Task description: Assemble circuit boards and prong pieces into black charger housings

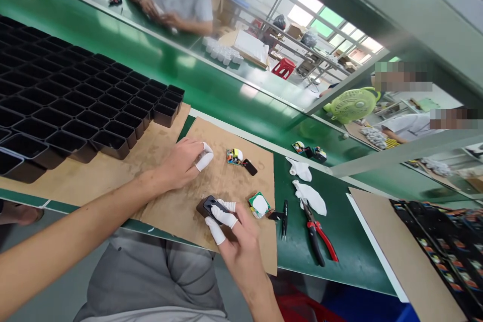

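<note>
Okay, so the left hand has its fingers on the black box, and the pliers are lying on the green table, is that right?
Not quite: the head view shows the right hand with its fingers on the black box. The pliers do lie on the green table.

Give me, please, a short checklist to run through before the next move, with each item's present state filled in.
1. Black case held by the right hand: ok, at the near side of the cardboard.
2. Left hand free: ok, no object shows in it.
3. White finger covers worn: ok, on both hands.
4. White-topped board and its black part wholly on the cardboard: not ok, the black part reaches past the edge.
5. Pliers clear of the white cloth piece: not ok, their tip overlaps it.
6. Contents of the case: cannot tell, fingers partly cover the opening.
</note>
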The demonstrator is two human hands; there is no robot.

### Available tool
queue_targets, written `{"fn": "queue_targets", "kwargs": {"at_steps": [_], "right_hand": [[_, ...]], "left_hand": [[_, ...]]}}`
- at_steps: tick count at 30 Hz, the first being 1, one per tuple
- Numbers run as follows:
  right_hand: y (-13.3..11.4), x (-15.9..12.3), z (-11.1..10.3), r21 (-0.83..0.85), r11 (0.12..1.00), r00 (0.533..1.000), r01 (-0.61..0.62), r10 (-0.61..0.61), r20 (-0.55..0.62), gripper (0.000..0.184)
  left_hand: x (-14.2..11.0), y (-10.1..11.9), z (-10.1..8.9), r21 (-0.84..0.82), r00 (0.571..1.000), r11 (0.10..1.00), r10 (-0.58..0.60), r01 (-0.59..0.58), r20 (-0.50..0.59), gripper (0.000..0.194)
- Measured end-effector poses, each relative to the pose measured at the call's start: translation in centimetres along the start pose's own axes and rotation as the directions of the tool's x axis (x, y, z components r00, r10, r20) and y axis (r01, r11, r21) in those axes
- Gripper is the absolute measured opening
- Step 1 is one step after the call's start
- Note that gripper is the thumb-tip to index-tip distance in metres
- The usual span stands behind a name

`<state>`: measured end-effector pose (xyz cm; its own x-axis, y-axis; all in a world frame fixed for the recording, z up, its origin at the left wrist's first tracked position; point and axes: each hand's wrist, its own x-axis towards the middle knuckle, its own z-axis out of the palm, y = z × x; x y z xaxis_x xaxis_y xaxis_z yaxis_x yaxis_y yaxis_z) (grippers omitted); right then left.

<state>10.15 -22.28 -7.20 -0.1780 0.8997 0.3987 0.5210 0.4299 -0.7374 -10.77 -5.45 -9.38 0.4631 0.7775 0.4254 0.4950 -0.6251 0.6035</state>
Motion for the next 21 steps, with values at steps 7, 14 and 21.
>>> {"fn": "queue_targets", "kwargs": {"at_steps": [7, 14, 21], "right_hand": [[0.3, -2.1, 1.2, 0.508, 0.823, 0.864, -0.254, 0.43, -0.263, 0.028], [-0.8, -3.1, 1.7, 0.954, 0.215, 0.672, -0.21, 0.74, -0.019, 0.035], [-1.9, -2.3, 1.6, 0.639, 0.735, 0.694, -0.226, 0.582, -0.424, 0.034]], "left_hand": [[0.0, -0.2, 0.1, 0.013, 1.0, 1.0, 0.011, -0.012, 0.013, 0.03], [-0.2, -0.3, 0.5, 0.004, 0.999, 0.999, 0.043, -0.043, 0.007, 0.031], [-0.3, -0.2, 0.4, 0.018, 0.998, 0.998, 0.059, -0.059, 0.003, 0.032]]}}
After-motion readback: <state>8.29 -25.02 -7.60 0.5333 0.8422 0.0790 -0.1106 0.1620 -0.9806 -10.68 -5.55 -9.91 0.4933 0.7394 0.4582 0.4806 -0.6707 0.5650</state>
